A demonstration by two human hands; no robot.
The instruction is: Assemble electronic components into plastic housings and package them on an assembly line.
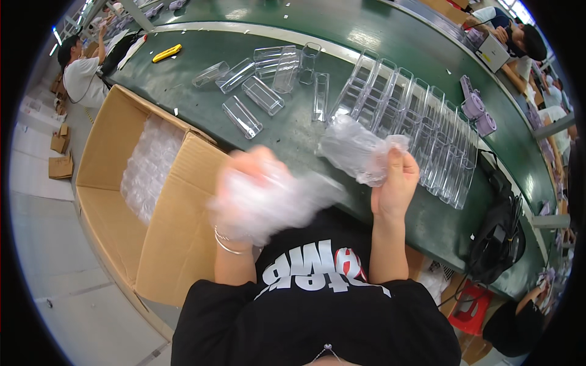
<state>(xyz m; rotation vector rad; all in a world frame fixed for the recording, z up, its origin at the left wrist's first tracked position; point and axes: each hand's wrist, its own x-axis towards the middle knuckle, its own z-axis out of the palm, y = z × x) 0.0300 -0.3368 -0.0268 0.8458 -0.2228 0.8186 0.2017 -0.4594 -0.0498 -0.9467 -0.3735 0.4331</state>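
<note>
My right hand (398, 182) pinches a crumpled clear plastic bag (353, 146) by one end, holding it above the table's near edge. In my left hand (251, 163), smeared by motion, is another clear plastic wrap or bag (278, 198), blurred as well. Beyond my right hand, clear plastic cases (427, 134) stand packed side by side in rows. Several loose clear cases (262, 96) lie on the green tabletop (207, 131) ahead of my left hand.
An open cardboard box (110, 213) on my left holds bubble-like clear plastic packing (152, 168). A yellow utility knife (166, 53) lies at the far left. Lilac parts (476, 107) sit beyond the rows. A black bag (497, 229) lies at right, above a red stool (470, 308). Other people work nearby.
</note>
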